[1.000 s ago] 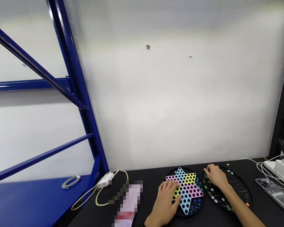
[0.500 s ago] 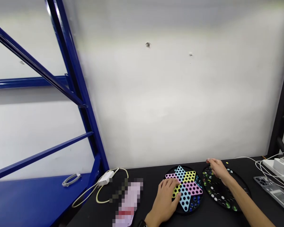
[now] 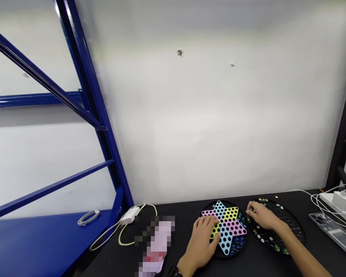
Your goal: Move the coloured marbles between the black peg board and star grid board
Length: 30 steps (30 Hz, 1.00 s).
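Observation:
My left hand lies with its fingers outstretched over the left part of a Chinese checkers board, a star in blue, yellow and pink on a round black base. Blue marbles sit in the base around the star. My right hand is over the left rim of a second round black board, its thumb and fingertips drawn together. Whatever is between those fingertips is too small to make out. Green and white marbles lie around that board's edge, partly covered by my right hand and forearm.
A pink phone-shaped thing, partly pixelated, and a white adapter with a cable lie to the left. At right are a power strip with a charger and a clear case. A blue metal frame stands at left.
My right hand has come down and slightly left, from above the second board's far rim to its left rim. The reddish thing seen at its fingertips is out of sight. My left hand stays put.

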{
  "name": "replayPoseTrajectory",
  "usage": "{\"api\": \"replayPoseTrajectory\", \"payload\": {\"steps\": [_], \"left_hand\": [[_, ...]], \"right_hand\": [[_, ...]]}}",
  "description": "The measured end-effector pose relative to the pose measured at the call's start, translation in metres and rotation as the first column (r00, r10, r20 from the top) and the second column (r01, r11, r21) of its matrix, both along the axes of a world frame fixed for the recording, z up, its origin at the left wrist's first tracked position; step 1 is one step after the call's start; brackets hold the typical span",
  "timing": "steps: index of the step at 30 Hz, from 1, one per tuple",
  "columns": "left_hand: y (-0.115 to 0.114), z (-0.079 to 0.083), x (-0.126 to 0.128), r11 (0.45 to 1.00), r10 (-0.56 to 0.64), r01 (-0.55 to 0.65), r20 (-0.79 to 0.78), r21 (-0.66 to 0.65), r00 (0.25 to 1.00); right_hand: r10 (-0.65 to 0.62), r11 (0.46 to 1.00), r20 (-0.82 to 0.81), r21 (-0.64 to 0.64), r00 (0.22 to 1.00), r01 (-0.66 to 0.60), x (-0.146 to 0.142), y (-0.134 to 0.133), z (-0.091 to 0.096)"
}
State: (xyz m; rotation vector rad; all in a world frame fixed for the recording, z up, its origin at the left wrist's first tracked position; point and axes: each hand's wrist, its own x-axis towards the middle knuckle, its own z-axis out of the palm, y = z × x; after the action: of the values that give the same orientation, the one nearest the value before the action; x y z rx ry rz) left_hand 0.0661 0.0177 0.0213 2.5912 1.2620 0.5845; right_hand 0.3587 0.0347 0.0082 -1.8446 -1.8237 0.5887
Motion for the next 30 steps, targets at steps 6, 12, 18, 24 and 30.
{"api": "replayPoseTrajectory", "payload": {"steps": [6,12,18,24,30], "left_hand": [[-0.001,0.006,0.0,0.999,-0.008,0.008,0.016,-0.041,1.0],[-0.006,0.015,0.001,0.994,-0.027,0.031,0.041,-0.107,0.999],[-0.008,0.019,0.004,0.983,-0.061,0.077,0.101,-0.169,0.993],[-0.011,0.018,0.01,0.98,-0.079,0.105,0.151,-0.17,0.985],[-0.012,0.016,0.01,0.981,-0.083,0.107,0.146,-0.163,0.986]], "right_hand": [[0.043,0.997,0.02,-0.059,0.999,-0.042,-0.002,-0.003,-0.001],[0.001,1.0,-0.864,-0.003,0.503,-0.007,-0.009,0.003,0.017],[0.041,0.994,-0.828,0.089,0.559,0.059,-0.055,0.012,0.01],[-0.014,0.946,0.158,0.323,0.987,-0.039,-0.08,0.009,-0.015],[-0.044,0.955,0.494,0.276,0.869,-0.109,-0.078,0.002,-0.016]]}}
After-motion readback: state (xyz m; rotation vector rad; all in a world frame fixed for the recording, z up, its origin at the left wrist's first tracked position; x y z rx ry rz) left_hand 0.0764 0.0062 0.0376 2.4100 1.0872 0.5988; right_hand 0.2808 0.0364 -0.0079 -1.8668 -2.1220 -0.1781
